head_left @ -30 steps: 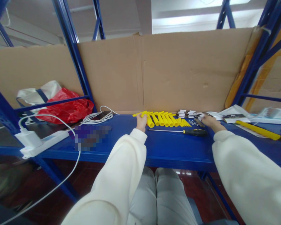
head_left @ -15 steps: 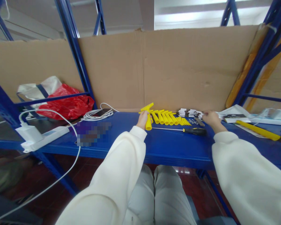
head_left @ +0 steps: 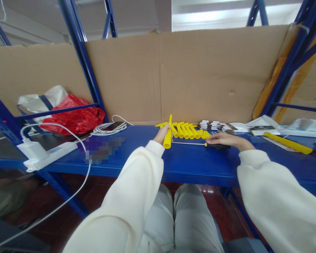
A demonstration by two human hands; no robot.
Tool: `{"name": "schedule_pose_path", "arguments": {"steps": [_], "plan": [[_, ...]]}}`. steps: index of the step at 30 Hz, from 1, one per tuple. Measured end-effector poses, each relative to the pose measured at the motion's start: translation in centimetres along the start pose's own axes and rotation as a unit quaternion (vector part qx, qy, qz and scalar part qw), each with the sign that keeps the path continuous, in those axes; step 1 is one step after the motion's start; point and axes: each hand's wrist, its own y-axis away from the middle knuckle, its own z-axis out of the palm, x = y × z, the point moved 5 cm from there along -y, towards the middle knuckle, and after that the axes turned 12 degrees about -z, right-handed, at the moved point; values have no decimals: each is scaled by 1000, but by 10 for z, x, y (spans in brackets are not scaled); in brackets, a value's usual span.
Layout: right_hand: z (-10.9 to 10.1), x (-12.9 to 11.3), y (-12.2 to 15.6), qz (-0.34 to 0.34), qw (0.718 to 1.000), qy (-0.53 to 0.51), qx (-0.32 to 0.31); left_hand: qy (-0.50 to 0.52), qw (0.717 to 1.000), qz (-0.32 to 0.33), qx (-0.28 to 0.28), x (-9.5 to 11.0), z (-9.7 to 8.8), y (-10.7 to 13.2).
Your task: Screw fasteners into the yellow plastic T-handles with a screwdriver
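Observation:
My left hand (head_left: 162, 134) is closed around a yellow plastic handle (head_left: 167, 140), whose round hollow end points toward me. Beside it, several matching yellow handles (head_left: 185, 130) lie in a slanted row. My right hand (head_left: 226, 139) reaches leftward with fingers stretched over a screwdriver (head_left: 221, 146) with a black handle; I cannot tell whether it touches the tool. Its fingertips are close to small yellow wedge pieces (head_left: 204, 134). Just behind that hand lies a stack of black-and-white pieces (head_left: 212, 125). The small metal bits there are mostly covered by the hand.
A blue shelf top (head_left: 195, 165) carries everything, backed by a cardboard wall (head_left: 200, 77). To the left are a coiled white cable (head_left: 109, 129), a power strip (head_left: 55, 154) and a red bag (head_left: 76, 112). A yellow-handled tool (head_left: 288, 142) lies on the right.
My right hand has moved left and toward me, from the black-and-white pieces to above the screwdriver. In my left hand the yellow handle has turned slightly.

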Motion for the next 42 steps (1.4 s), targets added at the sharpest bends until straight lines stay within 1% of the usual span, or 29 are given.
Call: {"name": "schedule_pose_path", "arguments": {"steps": [2,7,10,12,14,17,21,25,27,30,33,38,42], "plan": [[-1,4,2,0,1000,20,-17,-2,1000,2,-5,1,-1,1],[-9,16,8,12,992,120,-22,-43,998,-12,-36,4,-1,6],[-10,18,11,22,990,131,-35,-75,995,-21,-56,7,-5,11],[-9,17,11,15,990,134,-37,-103,992,-29,-71,8,-9,14],[-10,16,10,-6,989,150,-10,-132,987,-32,-87,9,-13,17],[-17,16,7,-34,976,202,74,-164,980,-28,-107,9,-18,19],[-26,19,6,-48,938,292,182,-173,978,-26,-116,9,-21,16],[-30,18,11,-81,905,338,247,-168,979,-29,-114,8,-23,9],[-31,18,14,-84,892,350,273,-167,978,-35,-118,8,-25,6],[-34,19,19,-70,883,355,300,-160,978,-47,-125,5,-27,2],[-35,20,21,-66,880,353,311,-139,981,-41,-131,4,-29,-1],[-33,22,19,-69,884,329,324,-125,984,-35,-124,4,-29,1],[-33,23,17,-66,890,309,327,-132,980,-30,-143,5,-28,0]]}}
